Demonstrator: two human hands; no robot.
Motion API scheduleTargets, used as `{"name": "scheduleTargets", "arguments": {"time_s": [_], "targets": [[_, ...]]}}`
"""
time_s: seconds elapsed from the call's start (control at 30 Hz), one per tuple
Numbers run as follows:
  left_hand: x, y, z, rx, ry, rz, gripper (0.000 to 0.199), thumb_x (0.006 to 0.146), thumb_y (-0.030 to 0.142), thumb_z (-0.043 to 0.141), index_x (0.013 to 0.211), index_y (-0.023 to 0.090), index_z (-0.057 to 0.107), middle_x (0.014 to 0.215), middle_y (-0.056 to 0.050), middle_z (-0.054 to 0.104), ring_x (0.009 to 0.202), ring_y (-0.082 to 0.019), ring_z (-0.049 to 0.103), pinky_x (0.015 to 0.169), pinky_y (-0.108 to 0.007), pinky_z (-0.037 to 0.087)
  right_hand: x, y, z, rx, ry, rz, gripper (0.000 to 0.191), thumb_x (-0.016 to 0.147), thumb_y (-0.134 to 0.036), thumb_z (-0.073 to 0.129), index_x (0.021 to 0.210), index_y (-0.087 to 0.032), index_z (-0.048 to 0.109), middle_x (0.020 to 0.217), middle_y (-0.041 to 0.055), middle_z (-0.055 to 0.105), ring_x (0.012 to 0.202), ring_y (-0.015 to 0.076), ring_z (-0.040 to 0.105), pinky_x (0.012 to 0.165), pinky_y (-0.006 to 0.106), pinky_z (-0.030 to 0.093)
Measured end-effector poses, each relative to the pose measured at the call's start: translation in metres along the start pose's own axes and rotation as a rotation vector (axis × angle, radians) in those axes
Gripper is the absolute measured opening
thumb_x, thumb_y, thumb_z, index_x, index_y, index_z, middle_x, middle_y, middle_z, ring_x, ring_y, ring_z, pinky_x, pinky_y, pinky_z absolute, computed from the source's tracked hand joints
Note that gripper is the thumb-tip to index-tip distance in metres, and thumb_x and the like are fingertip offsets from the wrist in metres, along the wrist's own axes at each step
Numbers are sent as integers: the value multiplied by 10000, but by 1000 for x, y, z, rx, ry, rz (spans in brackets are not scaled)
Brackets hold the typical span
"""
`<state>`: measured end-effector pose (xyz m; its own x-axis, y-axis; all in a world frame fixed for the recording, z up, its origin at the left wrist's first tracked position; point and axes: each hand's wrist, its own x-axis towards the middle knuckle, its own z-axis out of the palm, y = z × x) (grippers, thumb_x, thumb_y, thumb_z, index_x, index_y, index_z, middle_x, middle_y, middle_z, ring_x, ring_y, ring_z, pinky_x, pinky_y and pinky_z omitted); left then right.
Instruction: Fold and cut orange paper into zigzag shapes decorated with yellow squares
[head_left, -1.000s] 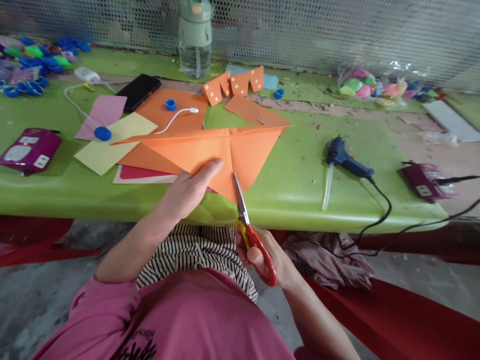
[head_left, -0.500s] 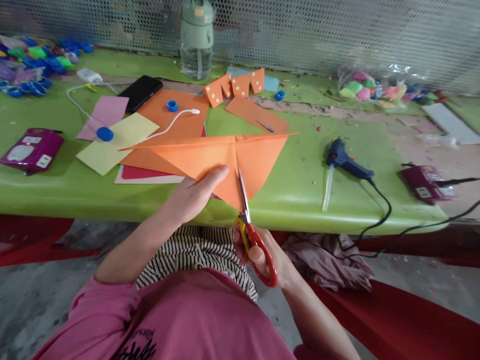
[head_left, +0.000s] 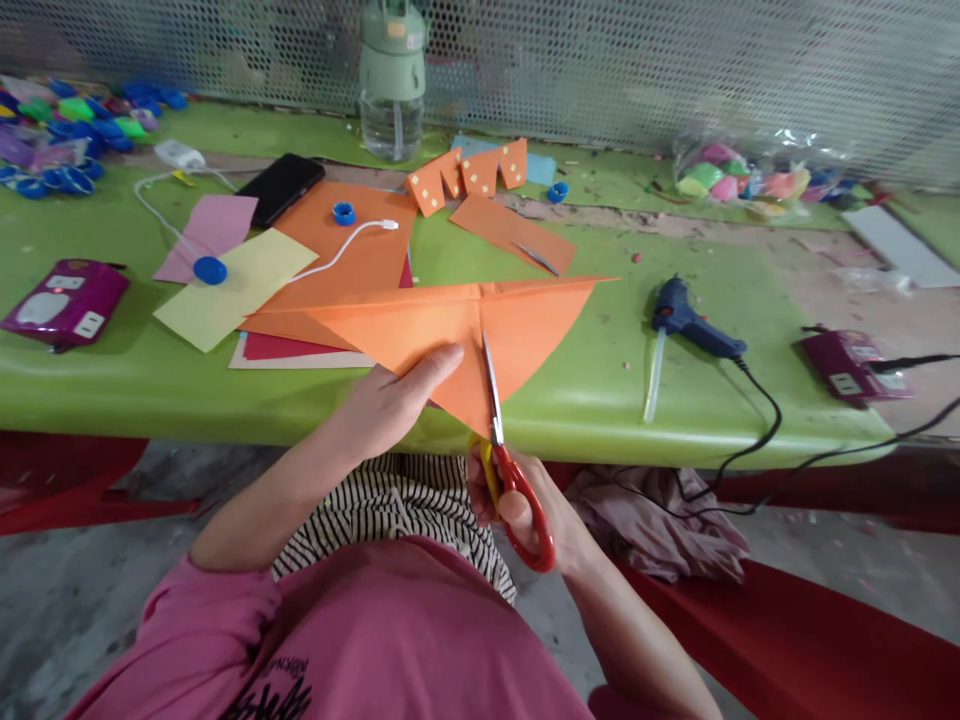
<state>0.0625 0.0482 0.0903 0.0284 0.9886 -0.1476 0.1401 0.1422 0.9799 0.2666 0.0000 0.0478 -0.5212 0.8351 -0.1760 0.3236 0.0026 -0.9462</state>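
Note:
My left hand [head_left: 401, 400] grips an orange sheet of paper [head_left: 536, 325] by its near left side, thumb on top and fingers hidden beneath. The sheet is creased along a middle line, with a folded strip along its far edge. In my right hand [head_left: 525, 500] are scissors [head_left: 529, 520] with red and yellow handles. One blade lies over the paper beside the crease, tip pointing away from me; the other blade is hidden under the sheet. Behind the sheet lie orange paper [head_left: 360, 260], a yellow sheet [head_left: 240, 285] and an orange strip [head_left: 499, 230] with a thin metal tool [head_left: 536, 258] on it.
A blue glue gun [head_left: 694, 320] and a purple power socket [head_left: 851, 365] with a cord sit at right. Another purple socket [head_left: 67, 300] is at left. Farther back are a phone [head_left: 281, 187], a water bottle [head_left: 392, 90] and dotted orange cutouts [head_left: 435, 185].
The orange sheet has shifted slightly right and toward me, its right corner swinging outward. My left hand has moved a little with it; the scissors' handles stay almost in place.

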Motion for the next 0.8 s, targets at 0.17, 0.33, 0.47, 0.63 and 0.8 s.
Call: {"name": "scheduleTargets", "arguments": {"time_s": [0.17,0.33,0.47,0.63,0.8], "targets": [[-4,12,-1,37,-8,-64,219,889,440,572,892,265,704,1085,46,765,1146,-222,673,1048,-335,528,-1,-2,1,29,-25,16,800,692,-978,309,820,-211,496,609,-8,550,514,121,487,505,258,414],[-5,9,0,-2,-38,-37,225,906,438,552,883,259,686,1112,37,761,1179,-216,661,1081,-318,495,-2,-1,0,54,-32,30,764,710,-959,350,818,-213,479,592,-13,546,502,123,512,508,255,418],[-8,8,2,-36,-38,-129,268,880,492,602,983,270,710,1164,22,752,1199,-254,658,1046,-363,530,0,1,-1,14,-14,-24,797,696,-977,303,814,-212,489,686,12,549,573,125,480,517,254,421],[-15,13,8,-148,-15,-177,259,865,488,643,948,257,725,1166,9,751,1243,-283,632,1092,-424,503,2,-2,-1,0,-3,-46,766,722,-963,310,787,-217,470,717,16,523,603,127,451,526,251,418],[-18,13,10,-163,6,-139,312,872,513,635,1002,246,730,1224,-3,737,1287,-297,601,1129,-442,476,2,-6,-1,1,0,-44,771,711,-973,303,774,-220,456,707,10,508,604,127,441,524,251,412]]}}
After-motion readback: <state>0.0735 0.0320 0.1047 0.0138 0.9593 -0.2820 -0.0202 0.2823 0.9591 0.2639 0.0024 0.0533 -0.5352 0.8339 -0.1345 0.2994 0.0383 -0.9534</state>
